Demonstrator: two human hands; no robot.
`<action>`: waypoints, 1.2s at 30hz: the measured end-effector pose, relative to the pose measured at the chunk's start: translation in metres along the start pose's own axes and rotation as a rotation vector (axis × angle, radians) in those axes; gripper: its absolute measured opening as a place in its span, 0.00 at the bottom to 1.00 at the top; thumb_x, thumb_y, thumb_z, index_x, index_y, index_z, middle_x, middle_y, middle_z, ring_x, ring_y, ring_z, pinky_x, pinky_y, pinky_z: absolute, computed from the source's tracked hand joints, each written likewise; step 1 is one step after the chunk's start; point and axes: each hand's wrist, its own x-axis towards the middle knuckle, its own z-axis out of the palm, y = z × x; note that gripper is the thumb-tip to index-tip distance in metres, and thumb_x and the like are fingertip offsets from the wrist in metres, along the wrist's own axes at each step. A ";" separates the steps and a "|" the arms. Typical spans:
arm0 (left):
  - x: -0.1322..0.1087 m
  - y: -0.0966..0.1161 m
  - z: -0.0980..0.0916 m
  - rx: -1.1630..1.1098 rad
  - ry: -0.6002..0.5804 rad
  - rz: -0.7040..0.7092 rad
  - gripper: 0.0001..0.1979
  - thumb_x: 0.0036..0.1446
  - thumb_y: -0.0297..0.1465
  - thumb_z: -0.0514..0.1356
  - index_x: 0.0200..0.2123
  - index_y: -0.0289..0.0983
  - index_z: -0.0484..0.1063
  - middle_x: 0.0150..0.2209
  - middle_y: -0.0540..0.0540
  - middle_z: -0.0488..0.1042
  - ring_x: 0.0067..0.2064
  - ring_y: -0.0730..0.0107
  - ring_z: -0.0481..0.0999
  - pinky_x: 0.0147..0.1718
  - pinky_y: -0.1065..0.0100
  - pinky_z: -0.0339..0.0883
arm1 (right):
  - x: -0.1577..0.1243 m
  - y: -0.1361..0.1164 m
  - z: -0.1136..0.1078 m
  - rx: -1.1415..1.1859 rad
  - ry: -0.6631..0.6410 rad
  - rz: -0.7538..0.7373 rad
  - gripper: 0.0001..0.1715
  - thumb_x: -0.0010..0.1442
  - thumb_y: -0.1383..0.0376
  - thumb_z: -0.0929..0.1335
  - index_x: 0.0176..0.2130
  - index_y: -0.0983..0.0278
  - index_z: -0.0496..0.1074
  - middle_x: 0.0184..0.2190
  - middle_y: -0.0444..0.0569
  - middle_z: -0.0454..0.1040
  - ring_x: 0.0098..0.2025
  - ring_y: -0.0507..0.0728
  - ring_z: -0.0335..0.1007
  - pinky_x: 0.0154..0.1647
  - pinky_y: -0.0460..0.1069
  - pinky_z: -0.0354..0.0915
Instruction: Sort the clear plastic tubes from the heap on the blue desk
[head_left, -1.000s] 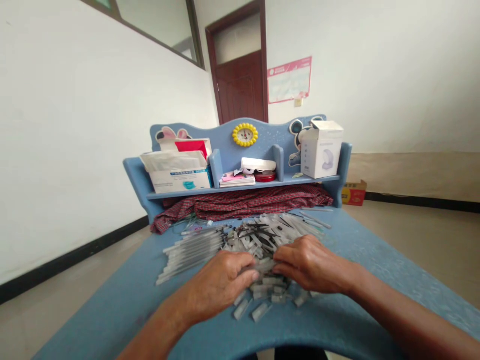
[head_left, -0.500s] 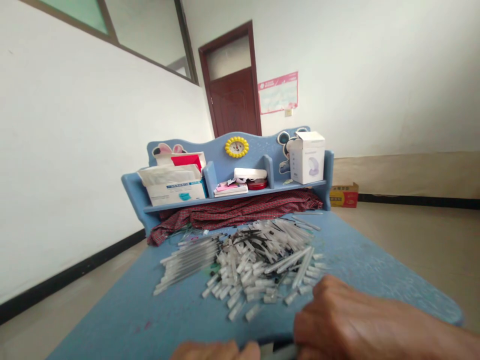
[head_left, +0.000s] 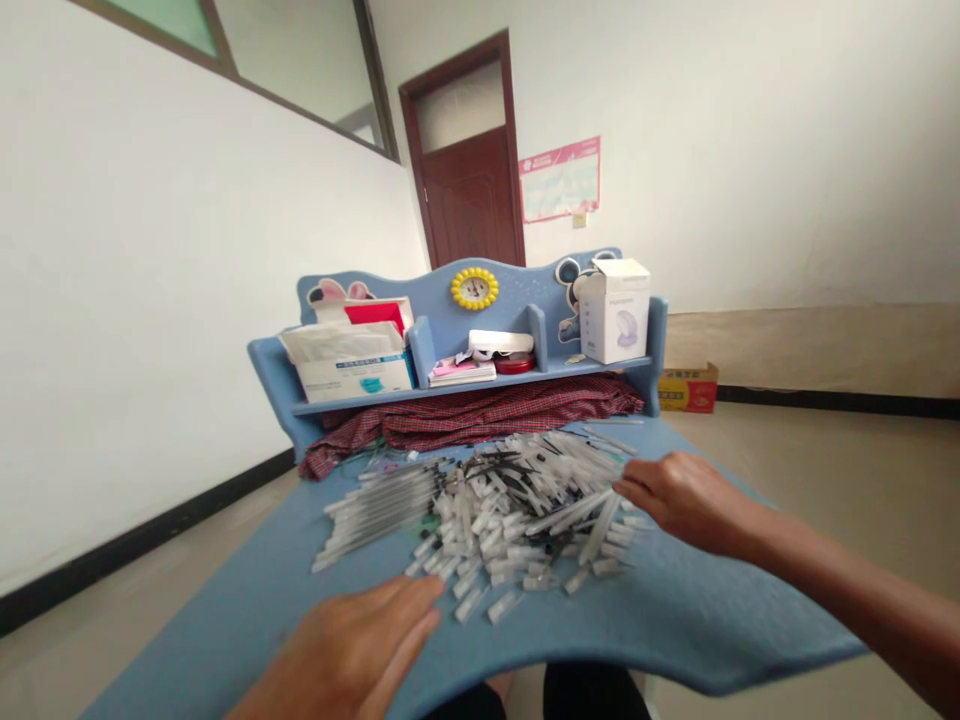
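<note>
A loose heap of clear pen caps [head_left: 491, 545], translucent pen barrels [head_left: 596, 535] and thin black pieces [head_left: 517, 465] covers the middle of the blue desk. To its left, several pen barrels [head_left: 382, 515] lie side by side in a row. My left hand [head_left: 360, 640] is over the desk's near left part, fingers stretched out, with nothing visible in it; its fingertips come close to the nearest caps. At the heap's right edge my right hand [head_left: 671, 490] has its fingers closed together by the ends of some barrels. Whatever it may hold is hidden.
A blue shelf [head_left: 480, 385] at the desk's back carries a mask box [head_left: 352, 375], booklets [head_left: 461, 373], a red round case [head_left: 515, 364] and a white box [head_left: 615, 315]. Below it lies a checked cloth [head_left: 480, 420]. The desk's curved front edge [head_left: 480, 672] is near my legs.
Both hands were together at the bottom of the view, around a blurred pale tube. They have parted: my right hand went forward to the heap, my left moved left and opened.
</note>
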 end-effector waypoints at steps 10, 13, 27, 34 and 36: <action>0.099 0.007 0.058 0.101 -0.394 -0.119 0.07 0.59 0.28 0.48 0.36 0.38 0.66 0.33 0.46 0.69 0.33 0.65 0.73 0.31 0.68 0.67 | 0.110 -0.011 0.048 -0.057 -0.075 0.148 0.24 0.59 0.54 0.58 0.35 0.66 0.76 0.36 0.60 0.76 0.40 0.62 0.73 0.34 0.49 0.62; 0.096 0.008 0.066 0.121 -0.400 -0.106 0.07 0.58 0.28 0.50 0.38 0.39 0.64 0.36 0.46 0.68 0.32 0.64 0.73 0.28 0.66 0.67 | 0.114 -0.011 0.053 -0.059 -0.095 0.146 0.26 0.58 0.51 0.59 0.35 0.66 0.76 0.36 0.61 0.76 0.41 0.63 0.72 0.35 0.50 0.63; 0.041 -0.068 0.022 0.224 -0.603 -0.462 0.08 0.55 0.28 0.52 0.32 0.36 0.72 0.34 0.40 0.74 0.39 0.58 0.74 0.36 0.64 0.66 | 0.091 0.004 0.050 0.038 -0.022 0.072 0.24 0.58 0.51 0.57 0.25 0.61 0.73 0.23 0.52 0.75 0.28 0.59 0.71 0.23 0.47 0.52; 0.023 -0.086 0.033 0.252 -0.690 -0.503 0.10 0.49 0.22 0.53 0.33 0.32 0.74 0.36 0.35 0.75 0.40 0.53 0.75 0.34 0.62 0.67 | 0.081 -0.033 0.039 0.155 0.032 -0.078 0.23 0.58 0.53 0.58 0.24 0.61 0.71 0.20 0.47 0.72 0.23 0.53 0.66 0.24 0.46 0.50; 0.024 -0.085 0.036 0.250 -0.706 -0.508 0.10 0.49 0.23 0.54 0.32 0.32 0.74 0.36 0.34 0.75 0.39 0.52 0.75 0.33 0.62 0.67 | 0.078 -0.043 0.037 0.168 0.027 -0.114 0.23 0.59 0.54 0.57 0.23 0.61 0.70 0.19 0.46 0.71 0.22 0.52 0.65 0.24 0.46 0.50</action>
